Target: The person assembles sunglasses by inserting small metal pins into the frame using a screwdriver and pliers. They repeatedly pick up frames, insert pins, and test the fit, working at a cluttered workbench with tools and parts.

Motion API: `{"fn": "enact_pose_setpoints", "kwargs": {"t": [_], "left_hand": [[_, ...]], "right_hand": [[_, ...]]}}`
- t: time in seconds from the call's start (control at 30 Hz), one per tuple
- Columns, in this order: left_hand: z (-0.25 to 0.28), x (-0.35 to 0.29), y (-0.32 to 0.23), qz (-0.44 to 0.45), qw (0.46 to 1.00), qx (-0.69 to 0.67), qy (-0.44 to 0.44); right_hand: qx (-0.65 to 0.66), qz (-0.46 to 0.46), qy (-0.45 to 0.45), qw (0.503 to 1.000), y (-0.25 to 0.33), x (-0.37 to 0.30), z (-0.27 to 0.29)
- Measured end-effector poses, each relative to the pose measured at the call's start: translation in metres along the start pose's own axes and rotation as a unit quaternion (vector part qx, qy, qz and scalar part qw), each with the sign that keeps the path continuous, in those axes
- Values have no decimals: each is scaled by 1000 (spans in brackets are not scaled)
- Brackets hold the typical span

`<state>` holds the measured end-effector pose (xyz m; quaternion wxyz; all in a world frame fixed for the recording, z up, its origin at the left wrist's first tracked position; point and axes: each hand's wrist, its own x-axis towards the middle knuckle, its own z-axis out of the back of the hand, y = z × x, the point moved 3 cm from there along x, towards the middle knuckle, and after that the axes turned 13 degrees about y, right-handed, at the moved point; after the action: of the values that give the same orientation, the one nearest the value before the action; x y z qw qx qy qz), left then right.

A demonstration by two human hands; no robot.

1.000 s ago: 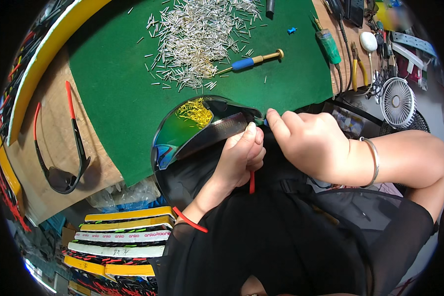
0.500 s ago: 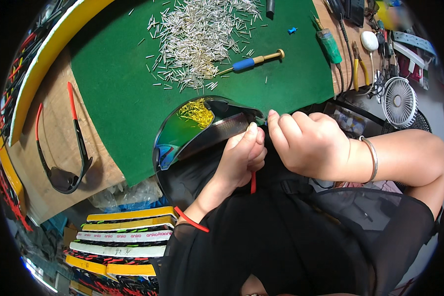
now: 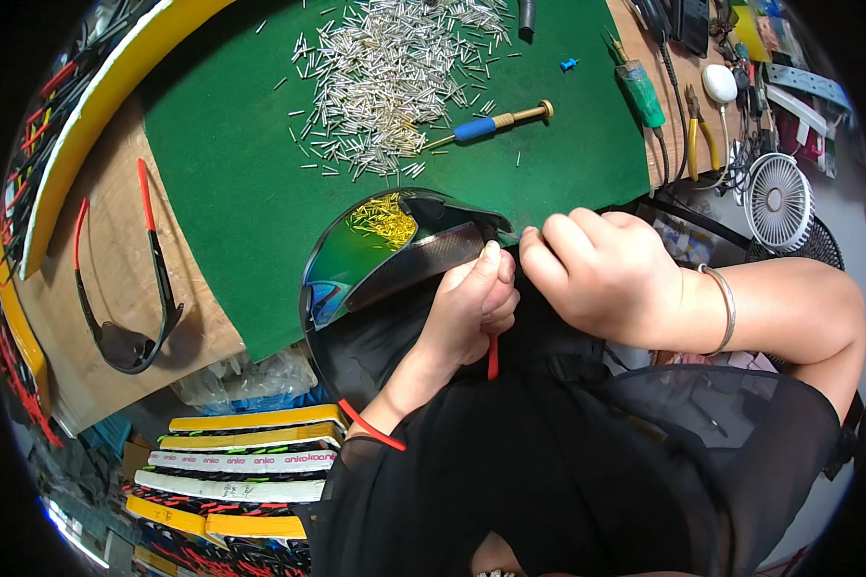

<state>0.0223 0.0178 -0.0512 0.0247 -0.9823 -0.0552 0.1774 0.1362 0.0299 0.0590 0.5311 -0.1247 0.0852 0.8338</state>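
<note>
My left hand (image 3: pixel 473 298) is closed round the end of a pair of wraparound sunglasses (image 3: pixel 375 274) near the hinge, thumb on top. Their large mirrored lens shows green and a yellow cluster of pins, apparently a reflection. A red temple tip (image 3: pixel 494 357) sticks out below that hand. Just right of the hinge, my right hand (image 3: pixel 601 279) is closed with curled fingers. A tiny blue spot shows at its fingertips, but what it pinches is hidden. Beyond the glasses, a heap of silver pins (image 3: pixel 385 87) lies on the green mat (image 3: pixel 221 192), beside a blue-handled screwdriver (image 3: pixel 491 123).
Another pair of sunglasses (image 3: pixel 130 341) with red tips lies at left, near a yellow-edged curved tray (image 3: pixel 87 115). At right are a soldering iron (image 3: pixel 639 91), yellow-handled pliers (image 3: pixel 700 139) and a white fan (image 3: pixel 779 200). A blue pushpin (image 3: pixel 570 64) sits on the mat. Stacked trays (image 3: pixel 241 462) stand lower left.
The fingers of my right hand have curled and turned slightly beside the hinge. My left hand and the sunglasses in it stay nearly still. The whole view has shifted slightly.
</note>
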Motion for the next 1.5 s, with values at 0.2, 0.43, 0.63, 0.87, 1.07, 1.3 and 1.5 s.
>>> {"fn": "enact_pose_setpoints", "kwargs": {"t": [0.2,0.43,0.63,0.87,1.07,1.3,1.5], "left_hand": [[-2,-1,-3,3,1000,-10,12],[-1,0,-1,-9,999,-22,36],[-1,1,-2,-12,999,-37,35],[2,1,0,-17,998,-31,43],[-1,0,-1,-19,999,-37,33],[0,1,0,-21,998,-40,39],[3,1,0,-15,998,-36,46]], "right_hand": [[26,-65,103,992,-1,1,4],[35,-52,43,997,-3,2,4],[12,-40,64,997,0,-1,3],[22,-58,84,995,-3,-3,3],[39,-39,29,998,-5,3,6],[13,-28,56,998,-2,0,5],[18,-66,80,994,-2,-1,7]]}}
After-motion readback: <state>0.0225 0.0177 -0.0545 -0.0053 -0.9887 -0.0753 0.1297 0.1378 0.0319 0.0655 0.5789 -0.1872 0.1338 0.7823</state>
